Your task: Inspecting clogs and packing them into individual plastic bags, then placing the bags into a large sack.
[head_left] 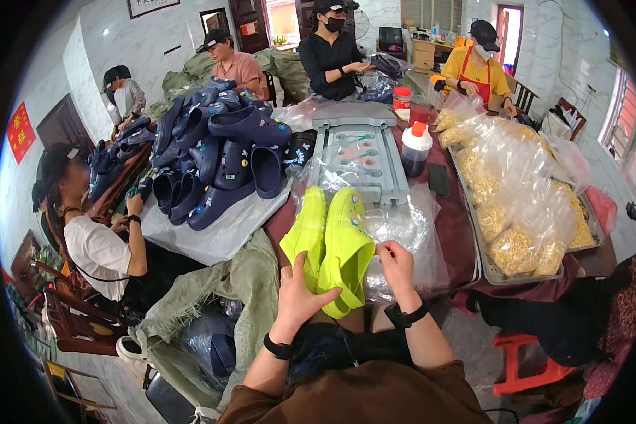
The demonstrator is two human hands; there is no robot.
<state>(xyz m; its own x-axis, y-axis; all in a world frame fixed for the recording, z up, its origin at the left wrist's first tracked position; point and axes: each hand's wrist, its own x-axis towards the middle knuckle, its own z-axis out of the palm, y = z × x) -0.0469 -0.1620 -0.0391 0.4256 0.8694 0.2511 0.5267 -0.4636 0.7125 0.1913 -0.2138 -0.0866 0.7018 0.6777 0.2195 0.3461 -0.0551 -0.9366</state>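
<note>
A pair of lime-green clogs [345,247] with small charms stands toes up in front of me. My left hand [305,293] is closed round their heel ends, thumb against one clog. Close by the right-hand clog, my right hand [397,268] pinches what looks like the edge of a clear plastic bag [410,240]; the bag lies beside and behind the pair, and whether it wraps them I cannot tell. Beyond the toes is a grey plastic machine-like case [355,159], partly under clear film.
Dark blue clogs [233,162] are heaped at left on white sheeting. At right, a metal tray [480,265] holds bags of yellow kernels. A red-capped bottle [415,148] and phone [439,180] lie between. A green woven sack [251,283] and red stool [526,367] flank me. Several people work around.
</note>
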